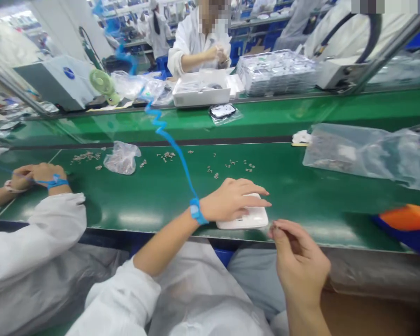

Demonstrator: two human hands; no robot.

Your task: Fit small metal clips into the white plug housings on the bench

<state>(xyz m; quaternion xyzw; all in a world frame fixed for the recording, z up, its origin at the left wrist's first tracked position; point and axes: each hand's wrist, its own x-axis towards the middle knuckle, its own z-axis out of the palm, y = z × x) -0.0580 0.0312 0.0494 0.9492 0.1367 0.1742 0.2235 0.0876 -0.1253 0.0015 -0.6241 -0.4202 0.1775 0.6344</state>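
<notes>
My left hand (231,200), with a blue coiled-cord wrist strap (197,211), lies over a white rounded plastic case (255,218) near the table's front edge. Its fingers are stretched out and apart, and they hide much of the case. Just right of the case, my right hand (299,256) has its thumb and index finger pinched together. Something tiny seems to sit at the fingertips, too small to make out. Beyond the case, small metal-looking pieces (233,163) lie scattered on the green table (154,196).
A clear bag (122,157) and more small pieces (87,157) lie left. A larger plastic bag (357,151) lies right, above an orange and blue bin (409,218). A co-worker's hands (44,175) are at far left. A white box (201,91) stands on the raised ledge opposite.
</notes>
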